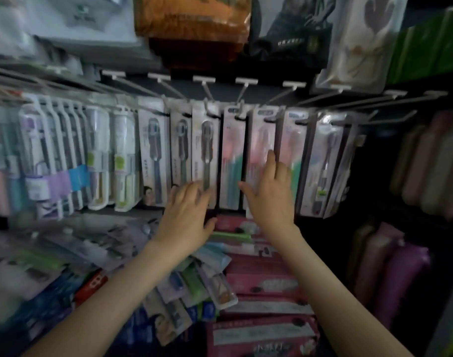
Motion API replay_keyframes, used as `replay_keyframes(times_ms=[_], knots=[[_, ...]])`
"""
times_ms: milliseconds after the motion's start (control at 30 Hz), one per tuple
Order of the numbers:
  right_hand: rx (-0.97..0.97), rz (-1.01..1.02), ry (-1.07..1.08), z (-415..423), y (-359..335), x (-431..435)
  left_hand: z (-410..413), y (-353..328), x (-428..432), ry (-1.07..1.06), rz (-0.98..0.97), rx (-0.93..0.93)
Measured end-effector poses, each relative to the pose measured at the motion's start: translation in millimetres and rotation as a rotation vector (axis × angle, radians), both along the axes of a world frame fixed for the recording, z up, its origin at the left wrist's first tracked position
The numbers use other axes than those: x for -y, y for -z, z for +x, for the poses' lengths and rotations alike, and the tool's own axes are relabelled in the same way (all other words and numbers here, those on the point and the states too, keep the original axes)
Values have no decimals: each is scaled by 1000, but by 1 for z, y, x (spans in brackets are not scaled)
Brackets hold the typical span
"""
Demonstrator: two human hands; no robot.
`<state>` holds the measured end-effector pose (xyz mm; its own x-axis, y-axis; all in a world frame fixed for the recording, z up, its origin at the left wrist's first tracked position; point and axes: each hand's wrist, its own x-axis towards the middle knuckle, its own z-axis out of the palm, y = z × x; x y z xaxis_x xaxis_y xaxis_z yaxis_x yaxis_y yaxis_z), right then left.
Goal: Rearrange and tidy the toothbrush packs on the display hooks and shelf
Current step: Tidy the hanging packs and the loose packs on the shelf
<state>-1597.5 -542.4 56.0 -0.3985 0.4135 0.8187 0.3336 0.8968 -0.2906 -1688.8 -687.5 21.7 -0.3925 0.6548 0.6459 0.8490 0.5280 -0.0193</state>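
Strung side by side along the white wire display hooks point(166, 85): carded, clear-fronted toothbrush packs, among them a white pack with a grey brush point(206, 150), a pink-and-teal pack point(231, 161) and a pale pink pack point(261, 135). Heaped loosely below that row, at mixed angles: loose blister toothbrush packs point(194, 284) in green, blue and white. Stacked just right of the heap: flat pink printed packets point(261, 282). Standing well off to the right, blurred: soft pink and purple pouches point(400, 274). Spread wide, fingers nearly straight, against the lower end of the white pack with a grey brush: left hand point(186, 220), gripping nothing. Laid flat and open on the pale pink pack, fingertips pointing up, thumb stretched toward the pink-and-teal pack: right hand point(269, 199), holding nothing.
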Motion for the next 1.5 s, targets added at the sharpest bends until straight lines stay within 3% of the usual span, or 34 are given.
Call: replay_keyframes(times_ms=[67, 200, 300, 567, 800, 900, 967, 1100, 1200, 1500], knots=[[26, 75, -158, 3, 30, 15, 4, 13, 23, -22, -62, 81], [497, -102, -463, -5, 83, 34, 8, 43, 59, -65, -188, 186], [659, -209, -456, -19, 102, 39, 9, 58, 76, -71, -176, 235], [730, -378, -359, -38, 105, 34, 5, 71, 94, -42, -85, 275], [587, -618, -349, -23, 100, 41, 5, 65, 92, -85, -155, 392], [524, -537, -368, -8, 93, 52, 6, 62, 93, -143, -240, 448], [482, -455, -414, 4, 92, 59, 9, 56, 92, -29, -37, 636], [437, -392, -498, 28, 90, 73, 15, 40, 87, 167, 663, 1223], [333, -361, -522, 40, 84, 76, 15, 28, 76, 269, 851, 1179], [123, -160, -390, 61, 29, 71, 43, -28, 33, 527, 589, 815]])
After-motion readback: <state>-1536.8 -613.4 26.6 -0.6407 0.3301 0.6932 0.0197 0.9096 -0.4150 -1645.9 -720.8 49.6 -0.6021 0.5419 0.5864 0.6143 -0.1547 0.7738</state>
